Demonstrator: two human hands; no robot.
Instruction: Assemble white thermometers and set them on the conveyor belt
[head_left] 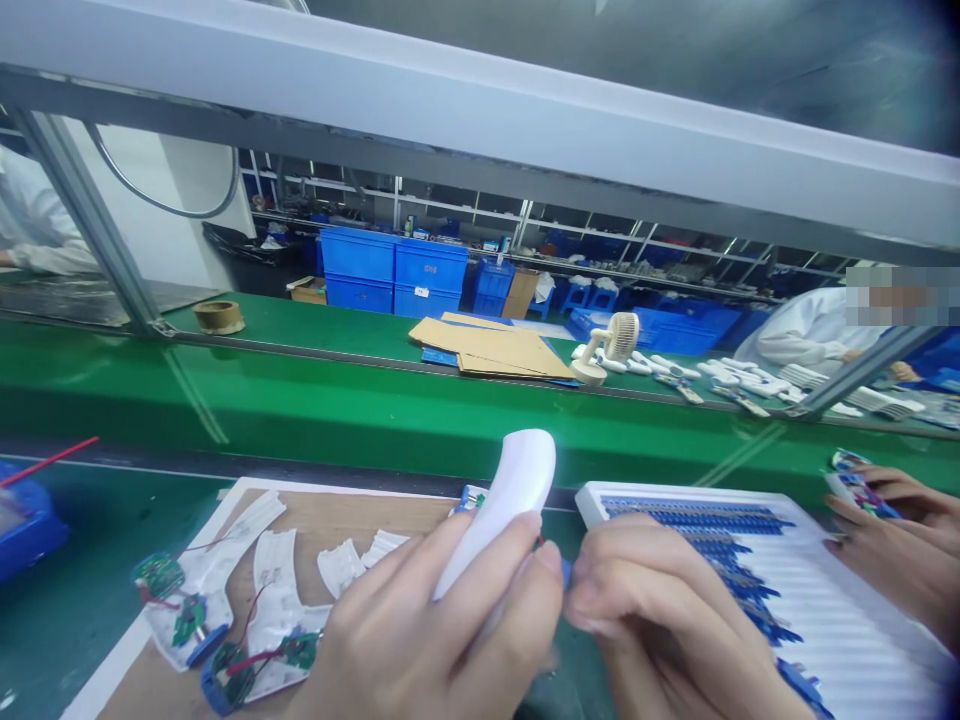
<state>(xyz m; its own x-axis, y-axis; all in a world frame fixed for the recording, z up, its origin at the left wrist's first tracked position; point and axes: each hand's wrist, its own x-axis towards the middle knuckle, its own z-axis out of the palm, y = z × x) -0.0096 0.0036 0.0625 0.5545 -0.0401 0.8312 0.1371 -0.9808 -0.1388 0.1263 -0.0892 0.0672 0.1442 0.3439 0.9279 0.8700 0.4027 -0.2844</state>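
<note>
My left hand is closed around a curved white plastic housing, its rounded end pointing up and away. Close beside it, my right hand has its fingers pinched together at the housing's lower right side. A bit of blue shows between the two hands, but what the right fingertips grip is hidden. On a brown board to the left lie open white housing halves with green circuit boards, red wires and blue end parts. A white ribbed tray beyond my right hand holds rows of blue parts.
At the right edge, another person's hands hold a wired part. A blue bin stands at left. Across the green conveyor are cardboard sheets, a small fan, a tape roll and white housings. A shelf beam crosses overhead.
</note>
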